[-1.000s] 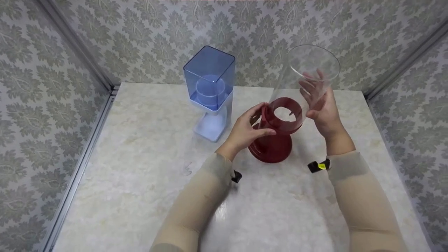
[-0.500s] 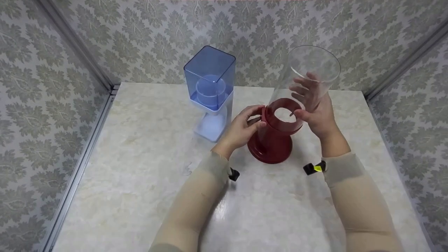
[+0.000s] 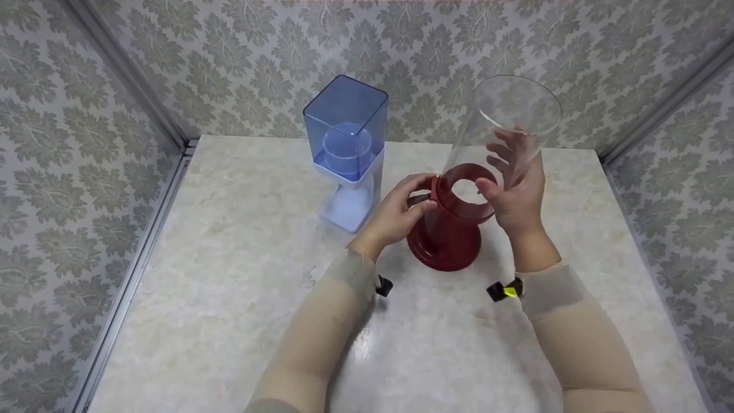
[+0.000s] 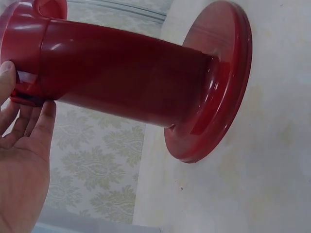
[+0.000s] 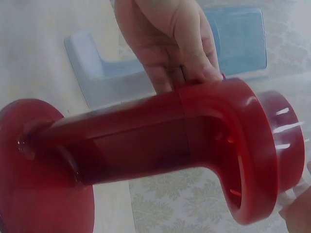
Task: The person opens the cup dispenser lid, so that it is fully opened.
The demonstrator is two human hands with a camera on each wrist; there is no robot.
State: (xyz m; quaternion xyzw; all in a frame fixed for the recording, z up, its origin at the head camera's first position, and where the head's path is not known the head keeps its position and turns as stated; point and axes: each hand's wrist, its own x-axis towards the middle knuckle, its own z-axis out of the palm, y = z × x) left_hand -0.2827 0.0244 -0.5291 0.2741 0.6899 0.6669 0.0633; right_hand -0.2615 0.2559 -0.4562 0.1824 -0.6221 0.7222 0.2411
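A glossy red stand (image 3: 448, 244) with a round base rises to a ring (image 4: 22, 36) at its top. Out of that ring stands a clear cylinder (image 3: 465, 137), open and wide at the upper rim. My left hand (image 3: 395, 212) pinches a small red tab on the ring's left side, thumb against it and fingers curled behind. My right hand (image 3: 519, 192) is round the cylinder's right side. Its thumb lies across the front near the red collar (image 5: 286, 141), and its fingers show through the clear wall behind. The ring's open underside shows in the right wrist view.
Left of the red stand is a blue clear-walled square container (image 3: 344, 132) on a pale blue stand (image 3: 348, 207). The marbled table (image 3: 241, 258) meets a patterned wall (image 3: 258, 69) at the back, with metal rails (image 3: 123, 292) along the sides.
My left thumb has drawn back from the ring's front to the tab at its side. My right hand has moved left, bringing its thumb over the cylinder's front. Stand and cylinder look almost unmoved.
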